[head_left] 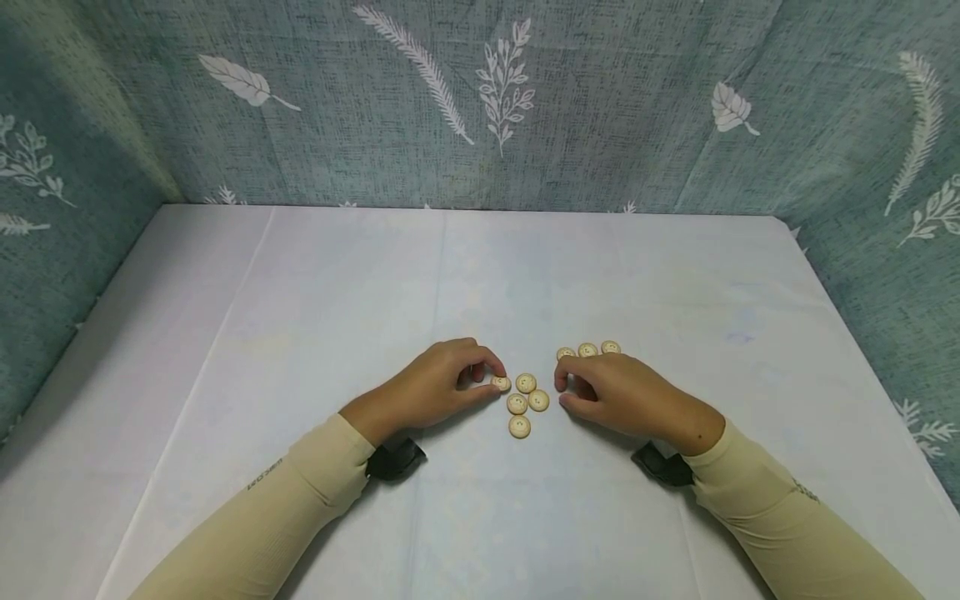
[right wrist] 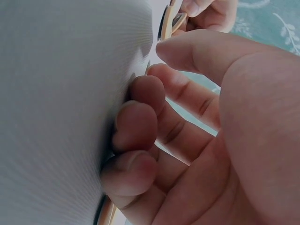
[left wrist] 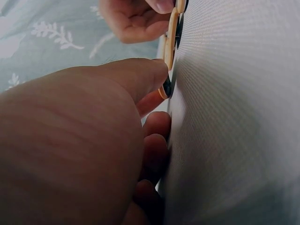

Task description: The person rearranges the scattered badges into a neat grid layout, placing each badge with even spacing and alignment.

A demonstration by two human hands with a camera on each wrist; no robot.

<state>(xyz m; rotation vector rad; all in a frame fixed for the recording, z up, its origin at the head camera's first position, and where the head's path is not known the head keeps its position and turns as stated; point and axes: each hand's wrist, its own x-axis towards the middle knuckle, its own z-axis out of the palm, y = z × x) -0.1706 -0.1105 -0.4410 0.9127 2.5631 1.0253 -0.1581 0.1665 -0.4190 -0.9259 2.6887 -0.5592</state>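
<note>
At the left side of a small group of round wooden buttons, my left hand [head_left: 438, 382] pinches one pale tan button [head_left: 501, 383] between thumb and index finger. In the left wrist view, this button [left wrist: 163, 91] shows a tan rim and a dark underside, close to the tablecloth. Beside it on the cloth lie other buttons, among them an upper one [head_left: 526, 383] and a lower one [head_left: 519, 427]. My right hand [head_left: 626, 392] rests to the right of this group, fingers loosely bent, with a gap between thumb and index finger [right wrist: 185, 86] and nothing held.
Just beyond my right hand, a row of similar buttons [head_left: 588, 350] lies on the cloth, partly covered by the hand. A white cloth covers the table [head_left: 337, 275]. Green leaf-patterned curtains [head_left: 600, 100] hang behind and at both sides.
</note>
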